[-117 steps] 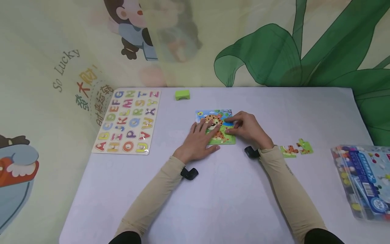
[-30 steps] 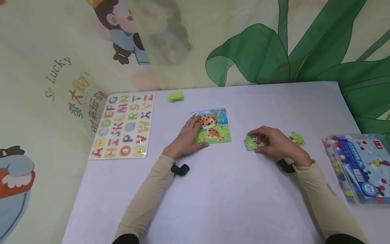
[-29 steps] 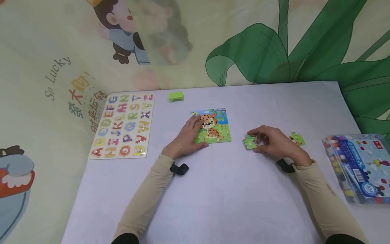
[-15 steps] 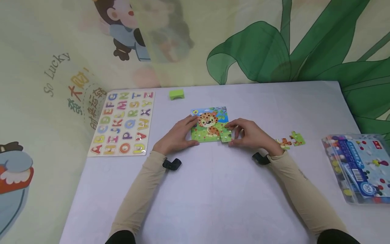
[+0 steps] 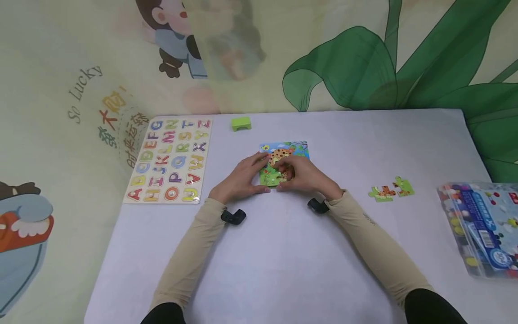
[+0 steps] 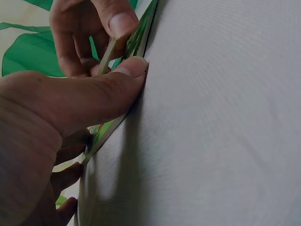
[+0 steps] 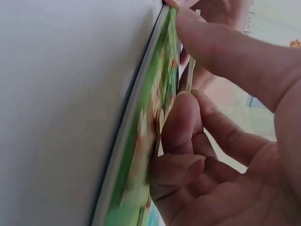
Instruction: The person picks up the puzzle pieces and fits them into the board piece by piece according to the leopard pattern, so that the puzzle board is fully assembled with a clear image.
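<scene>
A leopard jigsaw puzzle [image 5: 280, 155] lies near the middle of the table, partly covered by both hands. My left hand [image 5: 241, 177] rests at its near left corner, with the thumb along the near edge and the fingertips by the left edge. My right hand [image 5: 304, 174] is over the lower part of the picture. Between its thumb and forefinger it pinches a puzzle piece [image 7: 191, 75], seen edge-on in the right wrist view, tilted above the puzzle. In the left wrist view, the same piece [image 6: 107, 56] stands close by the left thumb.
Two loose puzzle pieces [image 5: 382, 193] lie to the right of my right forearm. A letter board [image 5: 166, 162] is at the left, a green block [image 5: 241, 123] at the back. A clear plastic case [image 5: 481, 229] sits at the right edge.
My right hand has carried the puzzle piece leftward, from beside the puzzle to over its lower left. My left hand has slid off the picture to its left edge.
</scene>
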Available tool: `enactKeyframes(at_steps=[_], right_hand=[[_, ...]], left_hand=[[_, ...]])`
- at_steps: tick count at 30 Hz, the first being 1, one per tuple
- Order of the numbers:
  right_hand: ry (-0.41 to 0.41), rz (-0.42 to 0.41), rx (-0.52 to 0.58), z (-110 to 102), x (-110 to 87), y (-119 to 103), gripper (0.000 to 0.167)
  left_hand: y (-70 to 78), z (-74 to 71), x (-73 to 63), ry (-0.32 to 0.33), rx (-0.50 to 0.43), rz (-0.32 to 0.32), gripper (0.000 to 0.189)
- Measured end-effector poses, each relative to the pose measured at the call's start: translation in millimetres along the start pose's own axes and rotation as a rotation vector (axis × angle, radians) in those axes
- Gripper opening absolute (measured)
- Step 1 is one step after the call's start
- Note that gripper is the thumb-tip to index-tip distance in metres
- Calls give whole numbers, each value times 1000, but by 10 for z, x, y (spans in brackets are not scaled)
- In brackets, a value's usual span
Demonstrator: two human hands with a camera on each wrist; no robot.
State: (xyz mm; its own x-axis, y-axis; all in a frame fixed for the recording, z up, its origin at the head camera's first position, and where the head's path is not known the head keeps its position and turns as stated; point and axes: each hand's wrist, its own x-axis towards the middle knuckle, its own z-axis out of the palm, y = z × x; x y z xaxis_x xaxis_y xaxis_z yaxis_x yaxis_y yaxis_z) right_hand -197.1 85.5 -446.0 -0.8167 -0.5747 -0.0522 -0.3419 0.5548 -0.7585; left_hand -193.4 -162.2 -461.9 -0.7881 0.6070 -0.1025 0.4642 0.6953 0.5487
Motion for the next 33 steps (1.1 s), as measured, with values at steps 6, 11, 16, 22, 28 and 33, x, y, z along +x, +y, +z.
enactKeyframes(at_steps=[6, 11, 16, 22, 28, 33], right_hand=[[-8, 45, -38, 58, 59, -50, 55], [9, 40, -75, 67, 63, -33, 58], [15, 25, -55, 68, 40, -14, 56], [14, 32, -20, 83, 29, -10, 43], [24, 32, 2, 52, 18, -23, 40], [53, 21, 21, -67, -101, 65, 34]], left_hand=[[32, 12, 10, -1, 10, -26, 97], [84, -5, 8, 8, 23, -20, 97], [128, 3, 7, 20, 69, -26, 94], [216, 29, -32, 61, 154, -17, 79], [272, 127, -169, 122, 304, 69, 61], [322, 220, -251, 141, 308, 57, 58]])
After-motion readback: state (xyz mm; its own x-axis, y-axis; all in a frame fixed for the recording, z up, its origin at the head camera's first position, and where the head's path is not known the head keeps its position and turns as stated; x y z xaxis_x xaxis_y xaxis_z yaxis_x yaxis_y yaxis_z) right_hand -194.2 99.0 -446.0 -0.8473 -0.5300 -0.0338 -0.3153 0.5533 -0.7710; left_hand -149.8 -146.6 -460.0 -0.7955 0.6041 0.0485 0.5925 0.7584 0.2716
